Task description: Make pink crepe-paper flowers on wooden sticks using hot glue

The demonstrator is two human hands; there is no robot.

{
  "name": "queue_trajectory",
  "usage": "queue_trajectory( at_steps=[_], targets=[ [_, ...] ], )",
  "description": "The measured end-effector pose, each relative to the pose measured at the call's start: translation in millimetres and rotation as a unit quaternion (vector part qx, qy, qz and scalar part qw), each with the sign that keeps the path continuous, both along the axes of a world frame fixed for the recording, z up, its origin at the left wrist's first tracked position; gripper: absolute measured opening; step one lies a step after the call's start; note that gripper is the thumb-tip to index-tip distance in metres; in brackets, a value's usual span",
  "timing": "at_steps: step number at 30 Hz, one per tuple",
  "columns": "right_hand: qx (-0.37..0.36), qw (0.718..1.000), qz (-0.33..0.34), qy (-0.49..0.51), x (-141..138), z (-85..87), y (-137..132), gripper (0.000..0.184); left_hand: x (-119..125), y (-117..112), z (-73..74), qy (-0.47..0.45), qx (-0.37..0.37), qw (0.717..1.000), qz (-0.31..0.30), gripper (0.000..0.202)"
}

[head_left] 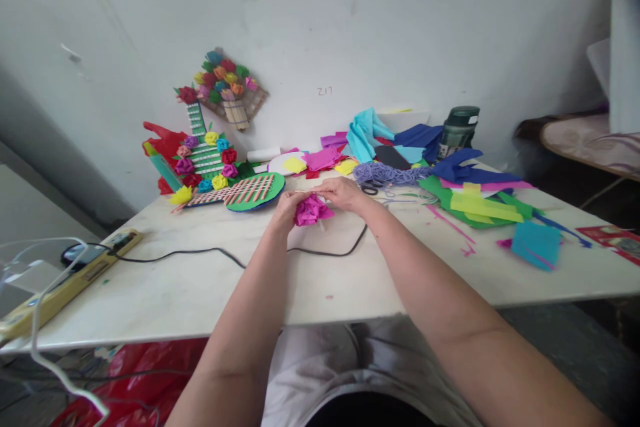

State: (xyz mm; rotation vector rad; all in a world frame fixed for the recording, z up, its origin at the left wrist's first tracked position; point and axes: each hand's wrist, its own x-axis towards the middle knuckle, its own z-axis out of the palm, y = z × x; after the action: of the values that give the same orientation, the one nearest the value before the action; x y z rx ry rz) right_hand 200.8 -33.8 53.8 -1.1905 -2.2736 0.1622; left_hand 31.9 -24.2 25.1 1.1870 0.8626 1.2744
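Observation:
Both my hands meet over the middle of the white table (190, 287). My left hand (286, 205) and my right hand (341, 192) are closed on a crumpled pink crepe-paper flower (311, 210), held just above the tabletop. A thin pale stick runs between the fingertips of the two hands above the flower. A black cable (330, 252) curves across the table right under the hands.
Finished paper-flower crafts (213, 167) lean against the wall at back left. Loose sheets of coloured paper (475, 203), purple yarn (390, 175), scissors and a dark green jar (457, 128) lie at back right. A yellow power strip (65, 283) sits on the left edge.

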Motion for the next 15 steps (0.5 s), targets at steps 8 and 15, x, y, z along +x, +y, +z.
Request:
queue_trajectory(
  at_steps=[8, 15],
  targets=[
    [-0.017, 0.998, -0.006, 0.056, -0.7, -2.0, 0.7, 0.030, -2.2, 1.3, -1.6, 0.063, 0.060, 0.996, -0.017, 0.019],
    [-0.004, 0.999, -0.014, 0.049, -2.0, -1.2, 3.3, 0.025, -2.6, 2.0, -3.7, 0.062, 0.035, 0.997, -0.023, 0.021]
  ],
)
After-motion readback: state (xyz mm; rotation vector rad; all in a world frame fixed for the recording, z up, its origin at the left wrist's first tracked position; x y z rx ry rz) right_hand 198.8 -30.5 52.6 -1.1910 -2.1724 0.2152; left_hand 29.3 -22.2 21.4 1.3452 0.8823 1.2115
